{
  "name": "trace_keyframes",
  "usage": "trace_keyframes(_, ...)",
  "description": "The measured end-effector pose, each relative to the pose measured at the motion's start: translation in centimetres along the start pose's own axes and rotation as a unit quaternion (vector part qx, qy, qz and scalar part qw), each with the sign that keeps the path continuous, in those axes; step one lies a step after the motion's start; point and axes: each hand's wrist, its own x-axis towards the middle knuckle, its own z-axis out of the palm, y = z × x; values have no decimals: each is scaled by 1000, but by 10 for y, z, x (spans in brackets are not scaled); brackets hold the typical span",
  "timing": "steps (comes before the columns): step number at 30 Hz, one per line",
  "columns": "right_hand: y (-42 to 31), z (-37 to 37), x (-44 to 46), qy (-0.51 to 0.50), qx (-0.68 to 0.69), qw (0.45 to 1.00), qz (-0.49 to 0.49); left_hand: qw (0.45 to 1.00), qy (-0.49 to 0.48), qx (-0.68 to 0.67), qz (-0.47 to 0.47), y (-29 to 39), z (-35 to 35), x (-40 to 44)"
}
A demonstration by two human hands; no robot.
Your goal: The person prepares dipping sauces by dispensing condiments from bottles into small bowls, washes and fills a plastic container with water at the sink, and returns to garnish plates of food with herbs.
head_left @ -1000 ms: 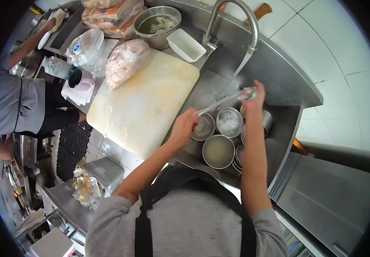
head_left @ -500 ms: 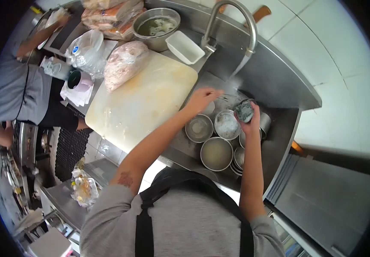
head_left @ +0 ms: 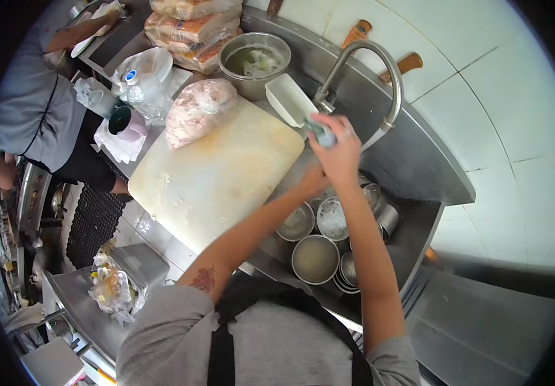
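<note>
My right hand (head_left: 340,153) is raised by the front end of a white rectangular container (head_left: 284,96). Its fingers are closed on a green and greyish scouring pad (head_left: 321,133), blurred by motion. Behind my right wrist, low over the sink's left edge, is my left hand (head_left: 315,181); its fingers are hidden, so what it holds does not show. Below both hands several round metal pans stand in the sink, among them one with cloudy water (head_left: 315,259) and one with suds (head_left: 333,217). Water runs from the curved faucet (head_left: 398,83).
A white cutting board (head_left: 219,167) lies left of the sink, with a bag of pale pink meat (head_left: 200,109) on it. Behind stand a metal pot (head_left: 255,74) of greenish liquid and bagged bread (head_left: 194,29). A co-worker (head_left: 33,116) stands at the far left.
My right hand has moved up and left from over the pans to the white container, carrying the pad. My left hand, earlier pinching a thin metal utensil, is now lower, behind my right wrist.
</note>
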Motion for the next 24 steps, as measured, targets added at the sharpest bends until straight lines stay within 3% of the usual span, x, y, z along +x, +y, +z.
trace_keyframes(2, 7, 40, 32, 26, -23, 999, 34, 993, -42, 5, -108, 13, 0, -36)
trace_keyframes(5, 34, 99, 47, -23, -137, 988, 70, 993, -18, -34, -112, -14, 7, -88)
trace_keyframes(6, 65, 119, 41, -127, -155, 977, 71, 992, -10, -28, -126, -15, 6, -104)
trace_keyframes(9, 83, 126, 46, -177, -209, 959, 68, 992, 3, 4, -127, 10, -12, -123)
trace_keyframes(13, 67, 70, 32, -42, -83, 991, 101, 987, 3, 23, -160, 82, -43, -133)
trace_keyframes(14, 56, 46, 22, -47, 1, 983, 180, 993, 44, -12, -111, 94, -48, -135)
trace_keyframes(17, 49, -8, -36, -52, 185, 897, 398, 977, 186, -30, -96, 112, -56, -133)
trace_keyframes(19, 52, -24, -82, -25, 222, 862, 454, 960, 237, -94, -116, 117, -57, -119)
trace_keyframes(24, 89, -22, -160, -87, 293, 744, 594, 933, 91, -229, -264, 89, -15, -81)
